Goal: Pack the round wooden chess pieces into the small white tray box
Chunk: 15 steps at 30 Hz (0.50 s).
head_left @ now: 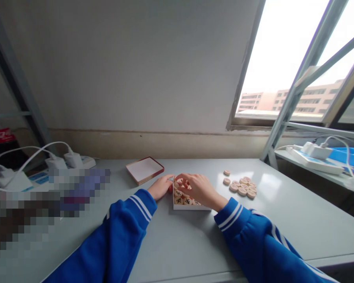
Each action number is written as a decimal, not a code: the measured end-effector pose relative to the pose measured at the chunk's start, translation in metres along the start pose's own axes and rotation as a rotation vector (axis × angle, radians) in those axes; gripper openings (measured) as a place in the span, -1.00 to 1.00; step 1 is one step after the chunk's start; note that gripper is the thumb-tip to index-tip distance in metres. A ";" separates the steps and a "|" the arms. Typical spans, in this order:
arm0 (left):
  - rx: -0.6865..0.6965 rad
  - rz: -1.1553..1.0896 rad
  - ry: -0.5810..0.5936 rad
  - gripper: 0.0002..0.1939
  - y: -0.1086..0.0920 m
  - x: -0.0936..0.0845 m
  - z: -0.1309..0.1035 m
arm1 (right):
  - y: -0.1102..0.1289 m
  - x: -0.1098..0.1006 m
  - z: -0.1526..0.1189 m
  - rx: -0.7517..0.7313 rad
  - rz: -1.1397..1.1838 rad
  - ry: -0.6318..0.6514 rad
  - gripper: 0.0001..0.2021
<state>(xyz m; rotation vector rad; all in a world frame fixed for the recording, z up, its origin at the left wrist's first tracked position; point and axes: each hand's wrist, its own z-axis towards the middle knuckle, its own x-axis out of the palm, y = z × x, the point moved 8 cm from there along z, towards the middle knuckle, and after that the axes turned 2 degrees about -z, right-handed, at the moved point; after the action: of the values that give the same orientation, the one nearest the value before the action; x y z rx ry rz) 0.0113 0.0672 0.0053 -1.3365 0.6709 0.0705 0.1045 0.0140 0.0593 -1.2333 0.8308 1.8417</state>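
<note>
A shallow white box [191,207] stands on the desk in front of me, with rows of round wooden Chinese chess pieces [179,201] in it, marked in black and red. My left hand [161,188] grips the box at its left wall. Over the box, my right hand [201,190] curls its fingers and thumb down around a Chinese chess piece among the others; its back hides the right part of the box. More loose pieces [242,190] lie in a cluster on the desk to the right, with two [226,181] slightly apart.
A box lid [145,169], inside facing up, lies behind my left hand. Power strips with white chargers [73,159] and cables are at the left, beside a cola bottle [1,143]. Another power strip [318,159] rests on a shelf at the right, near metal frame bars [292,98].
</note>
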 end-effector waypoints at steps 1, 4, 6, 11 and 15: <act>-0.008 0.005 -0.004 -0.62 0.000 -0.001 0.000 | 0.001 0.001 0.000 -0.005 -0.007 -0.006 -0.80; -0.008 0.021 -0.012 -0.61 -0.001 -0.001 -0.001 | 0.002 0.005 0.000 -0.010 -0.014 -0.004 -0.79; 0.016 0.019 -0.004 -0.60 -0.004 0.000 -0.002 | 0.000 0.006 0.000 -0.022 -0.015 -0.009 -0.77; 0.005 0.079 0.013 -0.46 -0.007 -0.001 -0.007 | -0.036 -0.012 -0.001 0.043 0.035 -0.112 -0.77; 0.003 0.219 0.082 -0.36 -0.007 0.003 -0.009 | -0.116 -0.030 -0.025 0.343 -0.111 -0.174 -0.75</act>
<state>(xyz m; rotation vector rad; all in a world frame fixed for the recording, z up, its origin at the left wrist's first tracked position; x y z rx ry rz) 0.0130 0.0557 0.0094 -1.2644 0.8851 0.1921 0.2230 0.0452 0.0674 -0.8732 0.9154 1.6101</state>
